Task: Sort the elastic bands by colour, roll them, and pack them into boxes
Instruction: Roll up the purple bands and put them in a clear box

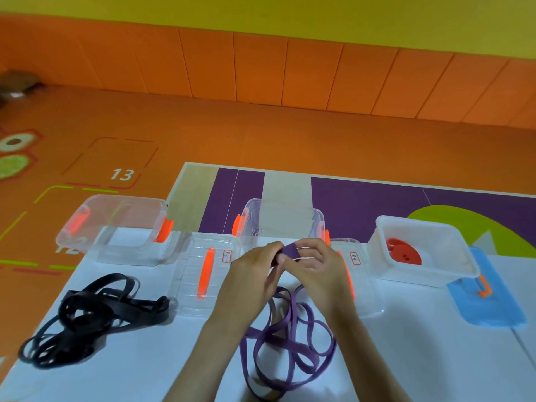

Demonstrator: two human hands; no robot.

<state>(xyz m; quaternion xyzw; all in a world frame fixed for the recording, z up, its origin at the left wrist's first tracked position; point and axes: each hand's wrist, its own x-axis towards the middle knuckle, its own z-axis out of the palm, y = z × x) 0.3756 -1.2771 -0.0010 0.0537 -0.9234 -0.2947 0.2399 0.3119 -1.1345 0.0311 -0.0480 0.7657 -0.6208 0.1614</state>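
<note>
1. An orange floor and a padded orange wall lie beyond the white bench (130, 358).
2. Over its middle, our left hand (249, 274) and right hand (316, 265) meet, fingers curled, both pinching one end of the purple band (291, 250).
3. The rest of that band trails toward us in loose, crossing loops on the bench.
4. For a tidy roll, we judge it best to keep the edges flush, hold steady tension, and draw the tail free of its loops as we wind.
5. Just behind the hands stands the middle clear box (284, 216), the likely home for this colour.
6. Farther out, the black bands (87, 314) lie heaped to the left, and the white box (452, 274) on the right holds a red roll (403, 252).
</note>
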